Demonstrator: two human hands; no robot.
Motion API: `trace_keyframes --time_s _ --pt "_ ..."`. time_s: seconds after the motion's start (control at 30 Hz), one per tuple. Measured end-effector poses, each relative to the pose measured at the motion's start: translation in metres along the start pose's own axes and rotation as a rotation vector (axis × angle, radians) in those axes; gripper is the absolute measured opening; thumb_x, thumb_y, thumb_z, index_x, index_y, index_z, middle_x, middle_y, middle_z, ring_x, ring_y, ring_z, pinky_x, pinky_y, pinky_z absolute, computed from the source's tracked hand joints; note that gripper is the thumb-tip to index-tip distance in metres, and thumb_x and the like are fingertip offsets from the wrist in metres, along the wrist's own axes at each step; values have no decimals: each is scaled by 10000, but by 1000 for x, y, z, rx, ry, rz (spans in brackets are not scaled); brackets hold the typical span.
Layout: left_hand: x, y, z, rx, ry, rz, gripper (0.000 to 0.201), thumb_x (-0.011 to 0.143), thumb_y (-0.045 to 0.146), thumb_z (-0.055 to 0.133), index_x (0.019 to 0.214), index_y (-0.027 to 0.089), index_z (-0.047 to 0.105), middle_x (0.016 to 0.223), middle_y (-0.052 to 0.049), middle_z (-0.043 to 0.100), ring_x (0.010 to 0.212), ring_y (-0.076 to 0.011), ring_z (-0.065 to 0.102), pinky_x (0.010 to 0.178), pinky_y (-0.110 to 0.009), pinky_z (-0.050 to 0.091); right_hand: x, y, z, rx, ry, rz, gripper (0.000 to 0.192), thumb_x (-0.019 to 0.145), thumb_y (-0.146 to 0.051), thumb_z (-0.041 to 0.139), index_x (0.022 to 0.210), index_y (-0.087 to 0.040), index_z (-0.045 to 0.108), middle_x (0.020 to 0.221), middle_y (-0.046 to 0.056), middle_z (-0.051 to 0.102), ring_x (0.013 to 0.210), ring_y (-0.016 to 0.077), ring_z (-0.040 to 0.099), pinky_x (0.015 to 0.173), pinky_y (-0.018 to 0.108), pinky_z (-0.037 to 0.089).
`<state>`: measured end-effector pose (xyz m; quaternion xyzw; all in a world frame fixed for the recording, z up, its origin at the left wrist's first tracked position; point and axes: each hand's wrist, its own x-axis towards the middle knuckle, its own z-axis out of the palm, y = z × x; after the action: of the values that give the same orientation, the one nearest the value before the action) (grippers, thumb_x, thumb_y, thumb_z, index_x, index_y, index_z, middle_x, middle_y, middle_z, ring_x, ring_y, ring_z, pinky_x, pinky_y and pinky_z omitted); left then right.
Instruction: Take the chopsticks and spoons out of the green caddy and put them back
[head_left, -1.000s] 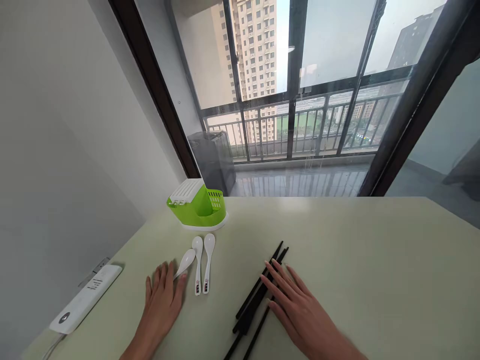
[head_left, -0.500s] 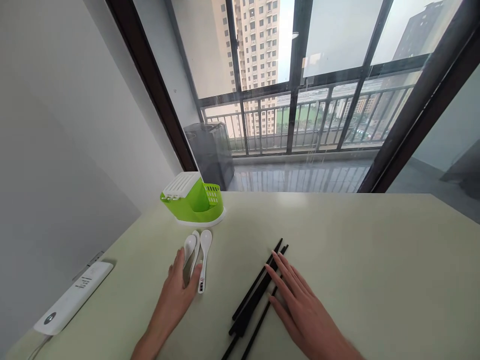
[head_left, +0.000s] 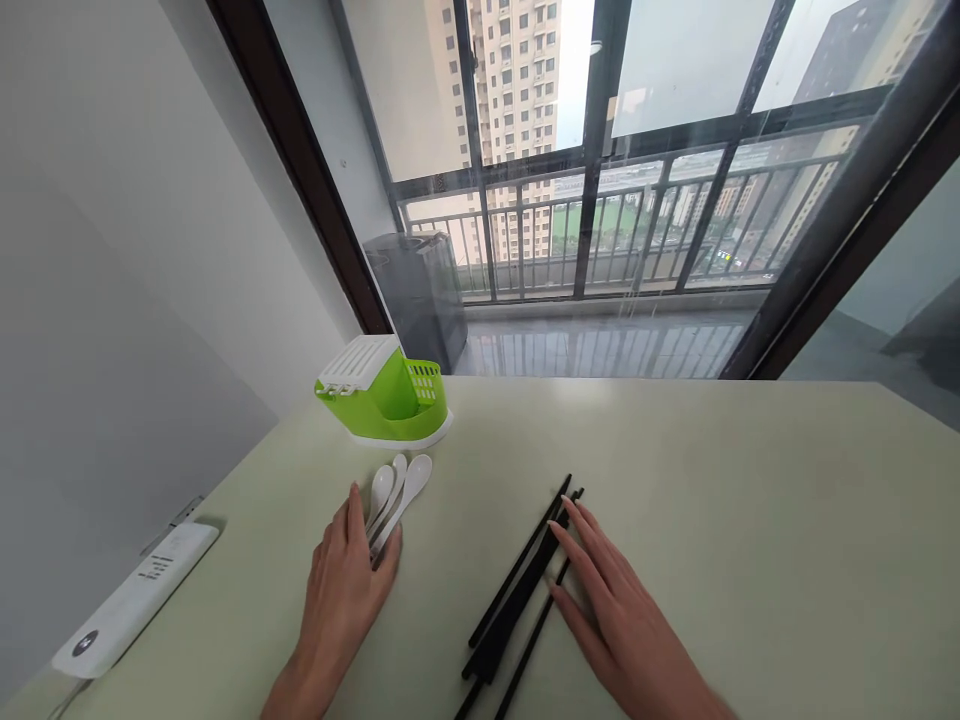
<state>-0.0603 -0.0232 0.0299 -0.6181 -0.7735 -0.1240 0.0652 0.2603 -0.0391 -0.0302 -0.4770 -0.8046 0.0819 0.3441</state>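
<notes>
Three white spoons [head_left: 394, 490] lie bunched together on the pale table [head_left: 712, 500], bowls pointing toward a green and white cutlery holder [head_left: 382, 395]. My left hand [head_left: 341, 585] curls around the spoon handles, fingers and thumb closing on them. To the right, several black chopsticks [head_left: 517, 590] lie in a loose diagonal bundle. My right hand [head_left: 619, 620] rests flat with spread fingers, its fingertips touching the chopsticks' right side.
A white power strip [head_left: 131, 605] lies at the table's left edge by the wall. Behind the table a large window shows a balcony railing [head_left: 600, 230] and a dark bin [head_left: 420, 295]. The table's right half is bare.
My left hand slid forward and right onto the spoons, pushing the three spread spoons into a tight bunch and gathering their handles. My right hand stayed on the chopsticks.
</notes>
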Motion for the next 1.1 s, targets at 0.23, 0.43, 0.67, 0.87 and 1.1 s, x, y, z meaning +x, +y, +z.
trace_keyframes --time_s 0.23,0.43,0.67,0.87,1.1 --pt "0 -2 3 170 -26 57 578 1034 453 301 1422 94 533 1178 -187 623 1095 -342 592 959 -493 479 -1 2 0 29 40 94 629 1037 -369 456 1629 -323 250 1714 91 186 1483 390 386 1051 580 543" --pt "-2 1 12 139 -52 130 474 1056 337 257 1289 130 613 1137 -164 680 1042 -318 640 934 -474 494 -2 5 2 4 35 103 632 1033 -382 457 1628 -330 252 1710 100 202 1465 388 418 1029 577 560" --pt "-11 23 9 -251 -92 159 430 1058 360 272 1230 174 618 1135 -132 693 1037 -281 665 914 -449 551 0 2 -1 140 28 165 599 1009 -416 510 1583 -329 360 1669 95 313 1447 353 454 1051 518 557" --pt "-31 95 -10 -511 -293 295 375 1079 308 285 1264 173 582 1116 -134 681 1002 -261 653 922 -455 547 4 8 -20 650 69 450 558 995 -471 546 1524 -346 420 1544 105 504 1252 295 635 1037 488 556" --pt "-50 164 -18 -391 -506 569 270 1069 223 368 1256 192 561 1152 -102 658 1021 -255 642 916 -434 554 6 19 -40 1086 10 573 616 1006 -491 522 1570 -413 288 1628 47 398 1400 263 512 1119 446 477"
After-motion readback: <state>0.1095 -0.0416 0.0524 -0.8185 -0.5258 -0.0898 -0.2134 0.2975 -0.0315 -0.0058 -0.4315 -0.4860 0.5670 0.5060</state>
